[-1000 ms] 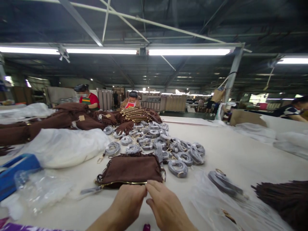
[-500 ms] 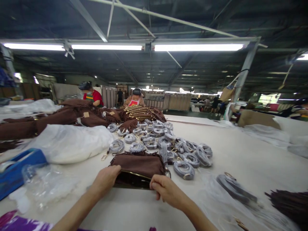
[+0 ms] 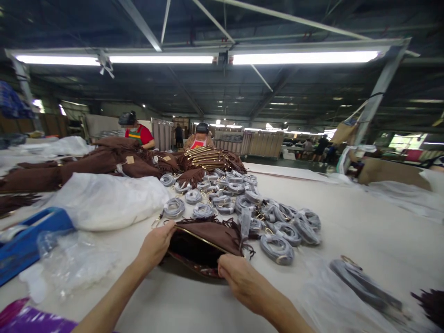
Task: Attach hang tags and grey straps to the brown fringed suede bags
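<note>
A brown fringed bag [image 3: 215, 235] is held just over the white table, its gold zip opening spread wide towards me. My left hand [image 3: 157, 243] is closed on the bag's left corner by the zip end. On the opposite corner, my right hand [image 3: 239, 275] pinches the edge of the opening. The inside looks dark, with a patterned strip along the lower lip; its contents cannot be made out. Right behind the bag lie several coiled grey straps [image 3: 276, 249] in clear wrap with gold clasps.
A blue tape dispenser [image 3: 52, 226] and crumpled clear plastic [image 3: 76, 259] lie at left, near a white plastic bag [image 3: 111, 199]. Brown bags [image 3: 90, 166] are heaped farther back, where two co-workers stand. Another wrapped strap [image 3: 364, 282] lies at right on the table [image 3: 333, 217].
The bag has tilted and its mouth gapes wider, showing more of the inside. Both hands keep their hold on its corners. The view has shifted slightly.
</note>
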`<move>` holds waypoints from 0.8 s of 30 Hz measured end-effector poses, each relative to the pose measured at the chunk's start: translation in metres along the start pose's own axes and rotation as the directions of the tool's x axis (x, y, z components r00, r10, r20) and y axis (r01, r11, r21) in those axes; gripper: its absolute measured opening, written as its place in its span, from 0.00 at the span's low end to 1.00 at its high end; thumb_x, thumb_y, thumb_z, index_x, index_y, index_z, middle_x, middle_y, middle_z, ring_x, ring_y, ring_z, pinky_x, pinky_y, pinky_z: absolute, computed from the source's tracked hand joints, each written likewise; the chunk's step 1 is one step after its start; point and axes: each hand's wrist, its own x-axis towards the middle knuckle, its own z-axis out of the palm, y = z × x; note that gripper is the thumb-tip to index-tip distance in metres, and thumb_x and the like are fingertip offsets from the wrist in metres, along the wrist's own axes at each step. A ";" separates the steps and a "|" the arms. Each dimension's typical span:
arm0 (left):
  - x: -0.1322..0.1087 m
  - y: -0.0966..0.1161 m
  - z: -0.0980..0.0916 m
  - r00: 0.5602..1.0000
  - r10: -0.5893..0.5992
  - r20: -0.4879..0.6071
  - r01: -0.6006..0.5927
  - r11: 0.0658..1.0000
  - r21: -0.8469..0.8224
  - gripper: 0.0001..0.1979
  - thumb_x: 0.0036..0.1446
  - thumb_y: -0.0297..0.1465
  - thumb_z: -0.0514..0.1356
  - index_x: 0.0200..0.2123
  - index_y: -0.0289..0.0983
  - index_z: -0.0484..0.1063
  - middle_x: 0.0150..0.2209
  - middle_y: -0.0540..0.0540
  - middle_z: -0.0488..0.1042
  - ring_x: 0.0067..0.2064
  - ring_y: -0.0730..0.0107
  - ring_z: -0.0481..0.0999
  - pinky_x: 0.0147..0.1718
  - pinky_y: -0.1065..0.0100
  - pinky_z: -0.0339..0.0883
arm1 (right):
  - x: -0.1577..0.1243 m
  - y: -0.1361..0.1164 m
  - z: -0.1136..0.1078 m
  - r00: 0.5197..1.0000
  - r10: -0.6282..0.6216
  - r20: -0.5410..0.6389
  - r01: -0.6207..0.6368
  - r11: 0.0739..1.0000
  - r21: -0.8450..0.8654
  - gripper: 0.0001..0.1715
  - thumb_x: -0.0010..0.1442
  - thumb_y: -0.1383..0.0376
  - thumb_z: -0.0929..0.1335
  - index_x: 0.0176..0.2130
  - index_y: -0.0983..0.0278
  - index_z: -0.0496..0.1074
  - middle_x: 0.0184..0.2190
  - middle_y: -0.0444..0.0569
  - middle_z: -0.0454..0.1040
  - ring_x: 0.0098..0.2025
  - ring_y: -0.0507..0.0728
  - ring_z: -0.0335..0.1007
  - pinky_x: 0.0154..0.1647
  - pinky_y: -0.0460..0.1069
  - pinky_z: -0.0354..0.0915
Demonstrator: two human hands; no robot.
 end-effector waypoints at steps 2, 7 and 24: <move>-0.005 0.009 -0.004 0.999 0.033 0.007 -0.033 0.996 0.087 0.12 0.66 0.29 0.45 0.41 0.40 0.68 0.36 0.46 0.76 0.39 0.62 0.75 0.37 0.67 0.64 | 0.002 0.002 -0.003 0.999 -0.020 -0.044 0.023 0.998 0.058 0.14 0.65 0.69 0.56 0.31 0.63 0.64 0.34 0.49 0.67 0.36 0.56 0.63 0.39 0.49 0.59; -0.035 0.062 -0.005 0.914 0.405 0.013 -0.402 0.902 0.156 0.11 0.61 0.23 0.48 0.38 0.38 0.69 0.43 0.42 0.74 0.44 0.59 0.72 0.44 0.61 0.66 | 0.004 0.014 -0.021 0.994 0.003 -0.113 0.037 0.935 0.352 0.13 0.65 0.61 0.59 0.30 0.62 0.65 0.31 0.44 0.62 0.36 0.54 0.60 0.39 0.49 0.56; 0.029 0.123 0.116 0.890 0.351 0.293 -0.227 0.895 -0.383 0.22 0.60 0.22 0.48 0.54 0.39 0.70 0.60 0.42 0.69 0.62 0.56 0.65 0.62 0.53 0.54 | -0.007 0.058 -0.033 0.986 0.166 0.021 -0.130 0.679 0.722 0.18 0.61 0.51 0.65 0.32 0.62 0.67 0.24 0.39 0.53 0.25 0.50 0.45 0.26 0.46 0.44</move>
